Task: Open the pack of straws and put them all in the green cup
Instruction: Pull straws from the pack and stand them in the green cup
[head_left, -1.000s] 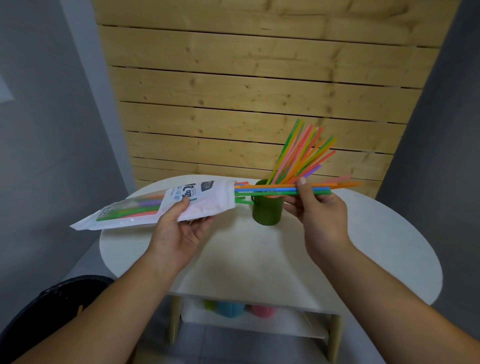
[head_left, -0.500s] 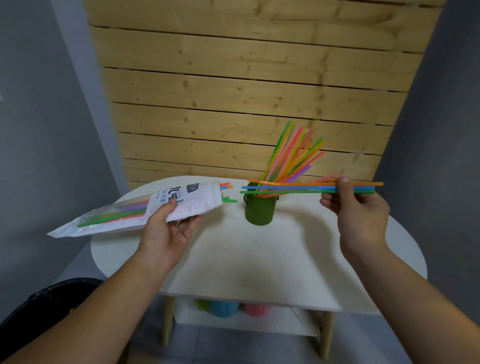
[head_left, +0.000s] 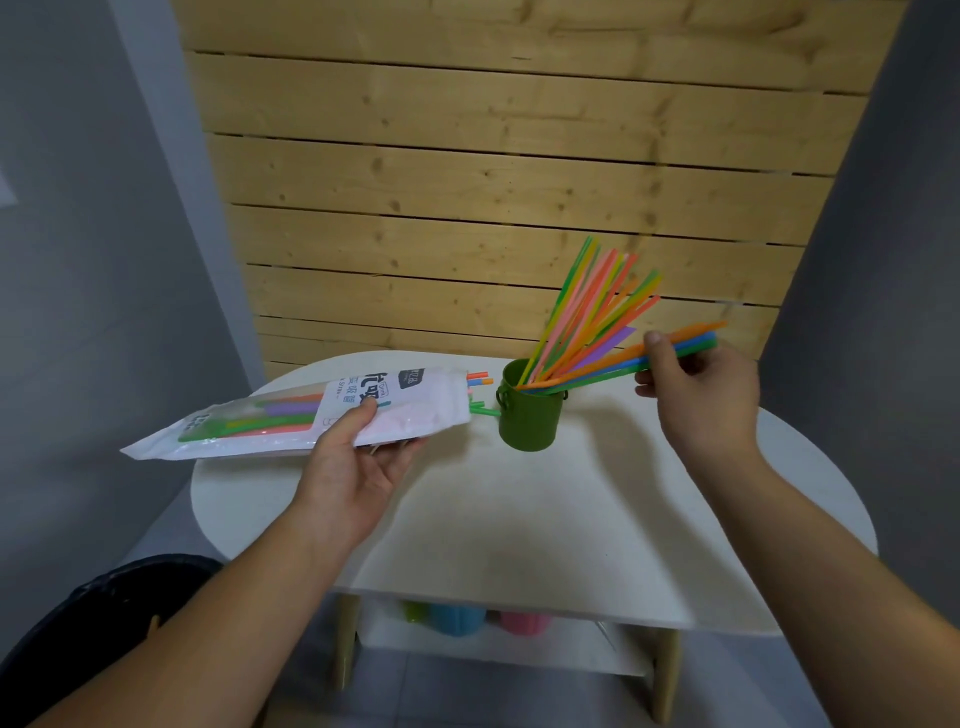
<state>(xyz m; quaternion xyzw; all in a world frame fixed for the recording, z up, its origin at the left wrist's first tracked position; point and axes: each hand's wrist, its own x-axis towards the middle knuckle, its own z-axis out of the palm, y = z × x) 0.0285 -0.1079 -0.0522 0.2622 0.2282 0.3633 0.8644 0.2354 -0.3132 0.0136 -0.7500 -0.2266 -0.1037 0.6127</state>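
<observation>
Head view: pack of straws lies nearly level, open mouth pointing right toward the green cup on the table. Its white label's dark characters are too blurred to read. Left hand grips it. Right hand pinches several straws, which slant down-left into the cup's mouth.

You have one green cup, one straw pack, at least three loose straws in your right hand, a standing bunch too crowded to count, and three cups on the shelf.
</observation>
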